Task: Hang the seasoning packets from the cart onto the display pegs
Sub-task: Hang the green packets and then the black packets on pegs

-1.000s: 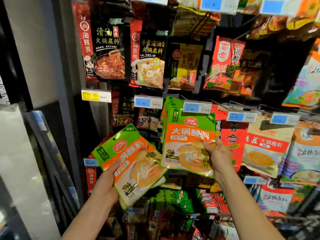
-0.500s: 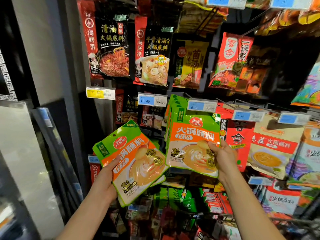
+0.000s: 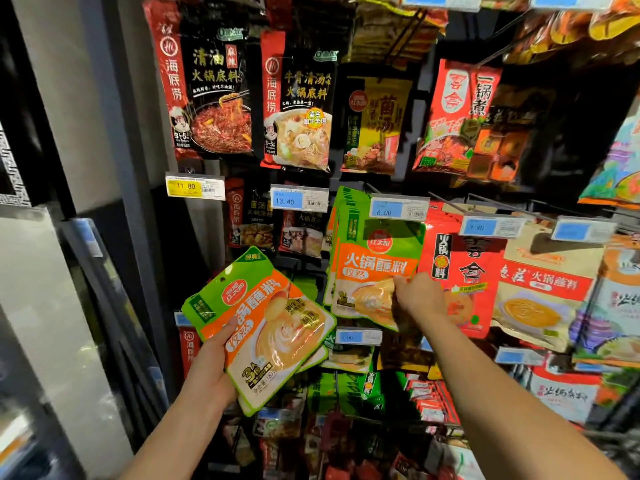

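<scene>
My left hand (image 3: 211,365) grips a small stack of green-and-orange seasoning packets (image 3: 266,327), tilted, low and left of the display. A matching packet (image 3: 374,268) hangs at the front of several on a peg, under the 6.00 price tag (image 3: 396,208). My right hand (image 3: 419,296) pinches the lower right part of that hanging packet, thumb on its front. The peg itself is hidden behind the price tag. The cart is out of view.
Black hot-pot base packets (image 3: 214,95) hang in the row above. Red packets (image 3: 464,271) hang close on the right of the green ones. A grey pillar (image 3: 79,133) and a glass door frame stand on the left. More packets fill the pegs below.
The hanging packet now sits further back under the price tag, and my right hand has shifted slightly down its right side. My left hand with its stack has barely moved.
</scene>
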The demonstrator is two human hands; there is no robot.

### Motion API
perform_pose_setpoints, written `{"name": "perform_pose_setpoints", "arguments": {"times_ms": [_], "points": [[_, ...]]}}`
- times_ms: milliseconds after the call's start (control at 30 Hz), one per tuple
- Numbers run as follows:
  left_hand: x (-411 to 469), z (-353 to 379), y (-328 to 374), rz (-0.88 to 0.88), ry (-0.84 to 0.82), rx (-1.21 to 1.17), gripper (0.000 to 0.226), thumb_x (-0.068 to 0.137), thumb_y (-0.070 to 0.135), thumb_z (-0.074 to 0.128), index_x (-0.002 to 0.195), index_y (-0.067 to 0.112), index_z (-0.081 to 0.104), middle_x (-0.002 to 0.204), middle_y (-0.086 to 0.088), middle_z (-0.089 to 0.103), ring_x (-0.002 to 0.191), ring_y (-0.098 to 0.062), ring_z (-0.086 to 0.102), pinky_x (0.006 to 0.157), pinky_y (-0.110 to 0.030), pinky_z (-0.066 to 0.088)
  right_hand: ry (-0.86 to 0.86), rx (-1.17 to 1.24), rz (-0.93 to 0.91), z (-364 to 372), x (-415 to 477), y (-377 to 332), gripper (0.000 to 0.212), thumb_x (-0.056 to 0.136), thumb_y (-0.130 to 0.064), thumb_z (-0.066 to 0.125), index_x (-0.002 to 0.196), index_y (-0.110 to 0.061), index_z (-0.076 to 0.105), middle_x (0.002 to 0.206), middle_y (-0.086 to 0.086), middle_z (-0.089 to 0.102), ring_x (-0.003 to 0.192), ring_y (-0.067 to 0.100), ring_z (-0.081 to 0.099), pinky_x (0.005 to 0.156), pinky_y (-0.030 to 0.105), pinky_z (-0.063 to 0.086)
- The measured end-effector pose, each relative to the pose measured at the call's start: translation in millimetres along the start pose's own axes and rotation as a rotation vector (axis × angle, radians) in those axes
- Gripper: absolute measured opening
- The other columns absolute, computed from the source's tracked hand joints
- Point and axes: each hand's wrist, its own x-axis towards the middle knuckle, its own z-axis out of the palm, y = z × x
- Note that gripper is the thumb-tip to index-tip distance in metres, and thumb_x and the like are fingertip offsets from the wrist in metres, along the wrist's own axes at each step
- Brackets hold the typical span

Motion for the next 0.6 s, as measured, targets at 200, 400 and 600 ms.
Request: {"name": "perform_pose_setpoints", "arguments": {"times_ms": [200,400,600], "points": [[-5.5,21.0,-13.0,-0.077,-0.066,0.116,0.033,0.093,0.028,0.067,0.119,0.009,0.070,0.114,-0.020,0.074,0.097,-0.036,0.073,0.093,-0.055,0.054,-0.117,0.296,-0.125,-7.8,-44.9,0.8,0.034,0.099,-0.033,0.066,0.073,-0.013,0.054,0.068,0.010,0.058,0.069,0.029,0.061,0.062,0.035,0.047],[-15.4,50.9,-36.1,-0.141,-0.181,0.270,0.043,0.087,0.023,0.073,0.123,0.000,0.068,0.116,-0.026,0.072,0.100,-0.042,0.072,0.091,-0.056,0.058,-0.462,0.600,-0.251,11.2,-84.7,8.4,0.037,0.087,-0.035,0.082,0.106,-0.010,0.062,0.088,-0.006,0.071,0.081,0.009,0.069,0.076,0.028,0.056],[-16.6,66.4,-42.3,-0.058,-0.172,0.318,0.033,0.092,0.028,0.071,0.118,0.008,0.072,0.109,-0.018,0.076,0.096,-0.032,0.075,0.082,-0.045,0.062,-0.380,0.847,-0.083,13.5,-80.9,39.0,0.044,0.090,-0.023,0.078,0.129,-0.016,0.059,0.132,0.009,0.069,0.122,0.029,0.066,0.103,0.054,0.054]]}}
